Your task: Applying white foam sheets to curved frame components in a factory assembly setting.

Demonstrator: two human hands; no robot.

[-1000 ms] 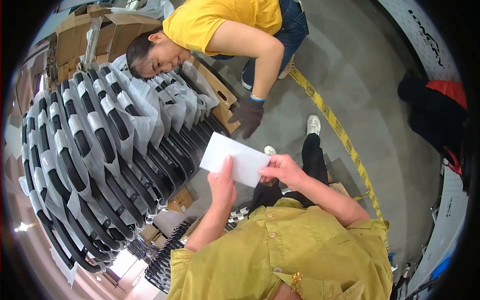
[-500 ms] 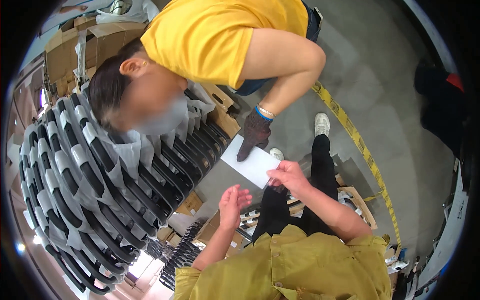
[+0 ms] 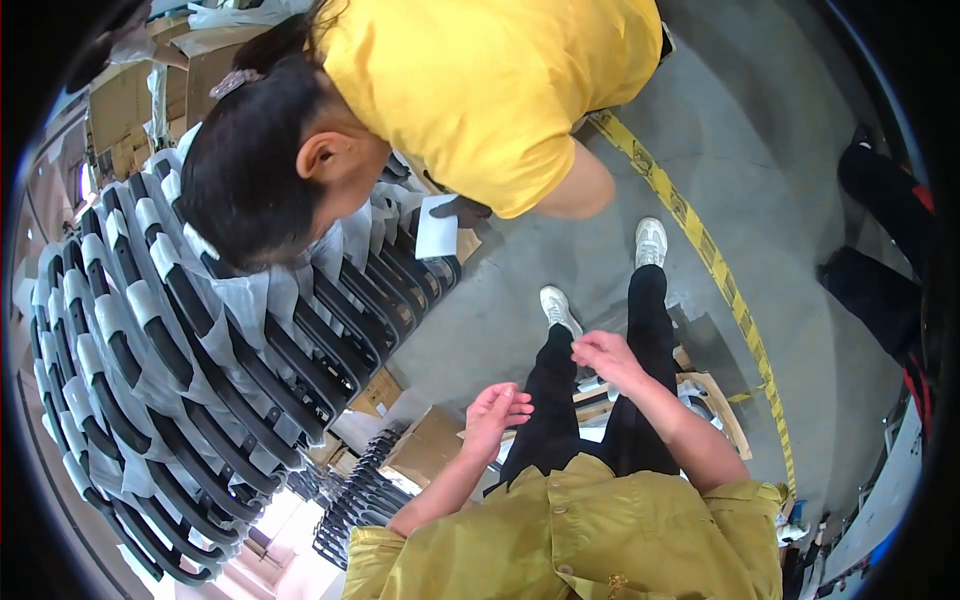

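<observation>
My left hand (image 3: 495,416) hovers in front of my body, palm turned inward, its fingers loosely bent and a little apart, with nothing seen in it. To its right, my right hand (image 3: 606,356) is held over my dark trousers, fingers bent and pressed together; no object shows in it. A white sheet of paper (image 3: 436,230) is away from both my hands. It is in the dark-gloved hand (image 3: 461,210) of a co-worker in a yellow shirt (image 3: 460,90), who bends over beside the stacked frames.
Rows of black curved tubular frames (image 3: 250,360) with white wrapping stand at left. Cardboard boxes (image 3: 425,447) lie near my left forearm. Yellow-black floor tape (image 3: 690,220) curves along the right. Another person's dark-clothed legs (image 3: 880,290) show at the far right.
The paper has left my right hand and moved up and left with the co-worker's gloved hand. The co-worker has turned toward the frames. My hands have come slightly closer together.
</observation>
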